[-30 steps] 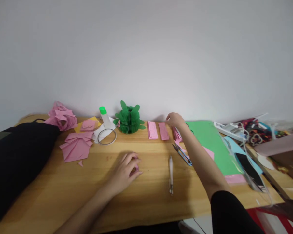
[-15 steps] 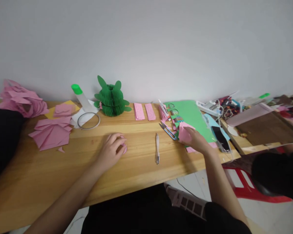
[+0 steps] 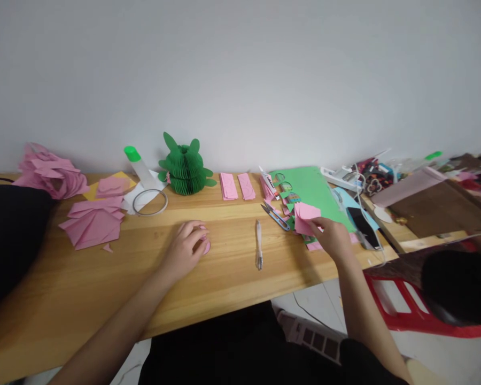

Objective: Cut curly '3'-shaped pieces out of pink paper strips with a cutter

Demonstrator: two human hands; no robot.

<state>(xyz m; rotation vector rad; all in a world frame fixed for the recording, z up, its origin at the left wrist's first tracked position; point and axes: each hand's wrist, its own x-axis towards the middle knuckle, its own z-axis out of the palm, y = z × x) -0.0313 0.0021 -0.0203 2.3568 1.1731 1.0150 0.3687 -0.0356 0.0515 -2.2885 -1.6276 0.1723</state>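
My left hand (image 3: 184, 247) rests on the wooden table (image 3: 232, 289), fingers curled over a small pink paper piece (image 3: 206, 246). My right hand (image 3: 332, 237) is at the table's right part, pinching a pink paper square (image 3: 304, 217) and lifting it off a heap of pink and green pieces beside a green sheet (image 3: 315, 188). A white pen (image 3: 258, 245) lies between my hands. Small scissors (image 3: 276, 216) lie just left of the pink square.
Two pink folded strips (image 3: 237, 186), a green honeycomb paper figure (image 3: 185, 166), a green-capped glue bottle (image 3: 139, 166), a tape ring (image 3: 149, 202) and pink paper piles (image 3: 93, 223) line the back. A black bag (image 3: 8, 230) sits left. Clutter and a phone (image 3: 361, 220) fill the right; a red stool (image 3: 401, 299) stands below.
My right hand drew back from the far pink strips to the heap by the green sheet and picked up a pink square. The view swung right and down. My left hand stayed put.
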